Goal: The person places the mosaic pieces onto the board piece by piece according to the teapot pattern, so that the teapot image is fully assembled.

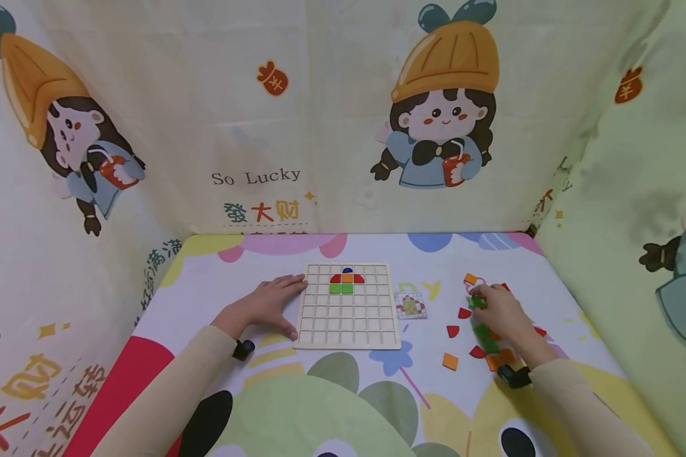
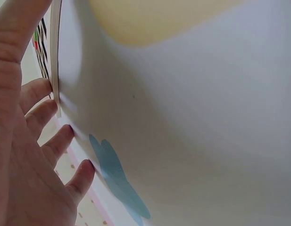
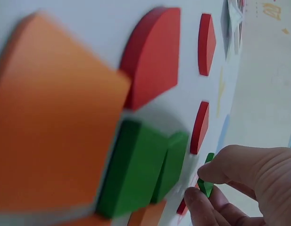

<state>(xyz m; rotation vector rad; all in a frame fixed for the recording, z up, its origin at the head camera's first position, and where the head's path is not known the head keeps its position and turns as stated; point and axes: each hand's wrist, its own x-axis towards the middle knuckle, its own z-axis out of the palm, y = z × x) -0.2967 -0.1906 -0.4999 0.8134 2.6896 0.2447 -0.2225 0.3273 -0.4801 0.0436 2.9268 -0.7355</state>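
My left hand (image 1: pixel 269 304) rests beside the wooden grid board (image 1: pixel 347 322), its spread fingers at the board's left edge. In the left wrist view the fingertips (image 2: pixel 64 134) line up near that edge. On the board's upper rows sit a blue half-round piece (image 1: pixel 347 270), an orange square (image 1: pixel 347 278), red quarter-rounds (image 1: pixel 359 278) and green squares (image 1: pixel 335 289). Over the loose pieces at the right, my right hand (image 1: pixel 505 312) pinches a small green block (image 3: pixel 207 183) between thumb and fingers. Other green blocks (image 1: pixel 486 339) lie below that hand.
A small pattern card (image 1: pixel 411 306) lies just right of the board. Loose red quarter-rounds (image 1: pixel 453 331) and orange squares (image 1: pixel 450 361) are scattered around the right hand. A printed cloth (image 1: pixel 280 247) covers the table, and a patterned curtain (image 1: pixel 343 127) stands behind it.
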